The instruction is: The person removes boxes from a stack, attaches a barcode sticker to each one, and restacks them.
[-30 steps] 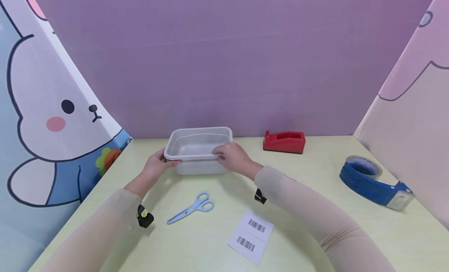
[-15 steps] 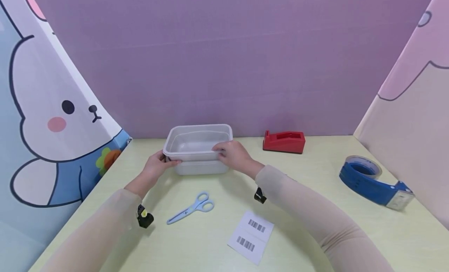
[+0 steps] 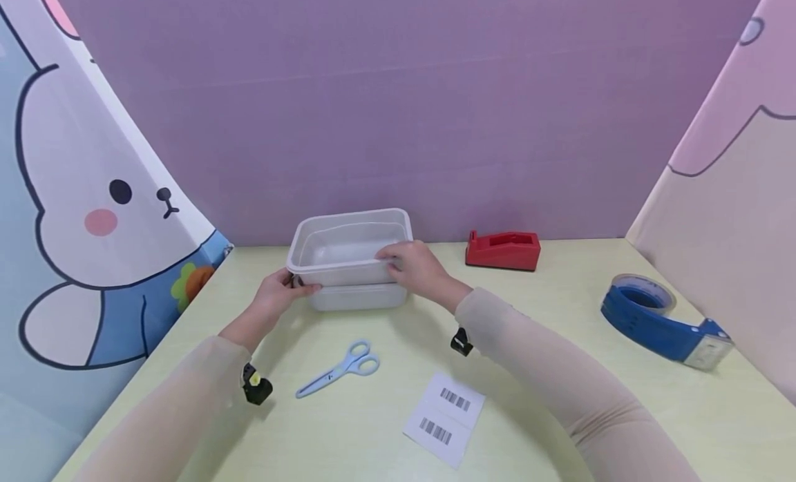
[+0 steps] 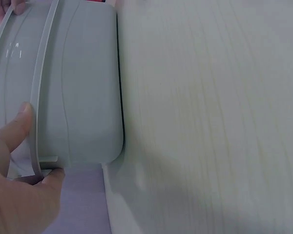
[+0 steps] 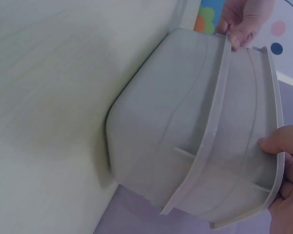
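Currently, your desk carries the lower tub around the frame's middle, the upper tub sitting partly inside it; your left hand grips the lower tub, your right hand pinches the upper tub; pale-blue scissors lie below.

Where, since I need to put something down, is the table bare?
One bare patch of the table lies between the red dispenser, the blue tape dispenser and the right sleeve; another between the left sleeve, the scissors and the barcode sheet. It is crowded around the two grey containers, which the left hand and right hand grip.
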Tool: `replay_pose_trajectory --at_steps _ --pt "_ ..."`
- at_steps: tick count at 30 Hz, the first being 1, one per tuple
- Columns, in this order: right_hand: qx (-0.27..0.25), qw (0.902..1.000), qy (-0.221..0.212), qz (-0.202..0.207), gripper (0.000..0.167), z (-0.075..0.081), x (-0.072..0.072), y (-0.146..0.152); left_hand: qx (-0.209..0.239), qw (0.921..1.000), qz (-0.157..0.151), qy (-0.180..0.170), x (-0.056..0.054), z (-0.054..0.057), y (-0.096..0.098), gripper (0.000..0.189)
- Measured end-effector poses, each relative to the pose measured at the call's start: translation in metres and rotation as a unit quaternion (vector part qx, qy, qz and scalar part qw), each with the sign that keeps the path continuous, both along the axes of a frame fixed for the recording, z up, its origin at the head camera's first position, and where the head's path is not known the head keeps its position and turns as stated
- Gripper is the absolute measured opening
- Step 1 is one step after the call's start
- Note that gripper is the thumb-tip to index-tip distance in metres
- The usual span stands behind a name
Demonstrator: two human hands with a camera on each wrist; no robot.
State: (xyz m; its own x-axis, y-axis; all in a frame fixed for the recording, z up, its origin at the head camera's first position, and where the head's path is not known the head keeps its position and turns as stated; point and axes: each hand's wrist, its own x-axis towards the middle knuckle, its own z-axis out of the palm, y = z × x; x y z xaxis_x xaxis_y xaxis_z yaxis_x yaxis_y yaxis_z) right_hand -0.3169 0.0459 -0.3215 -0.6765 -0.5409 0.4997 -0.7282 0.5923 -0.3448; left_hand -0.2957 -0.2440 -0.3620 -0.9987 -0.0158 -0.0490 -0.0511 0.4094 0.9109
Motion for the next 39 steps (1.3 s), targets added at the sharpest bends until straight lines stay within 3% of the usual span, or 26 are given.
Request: replay_pose_trajectory --at_steps 15,21,34,39 --pt "-0.065 0.9977 0.008 -0.016 0.024 0.02 0.005 0.019 0.006 0.9996 -0.016 -0.02 0.003 0.008 0.001 0.088" --pt "-0.069 0.9969 0.03 -0.027 0.023 0.022 0.012 0.037 0.001 0.9996 -0.013 -0.026 0.0 0.003 0.0 0.087" --pt "-0.063 0.9961 0.036 -0.051 0.024 0.023 0.024 0.081 -0.019 0.9989 -0.004 -0.042 0.004 0.008 0.001 0.086" --pt "-0.069 0.9942 0.06 -0.056 0.023 0.02 0.031 0.098 -0.027 0.9987 -0.005 -0.042 0.005 0.006 0.001 0.087"
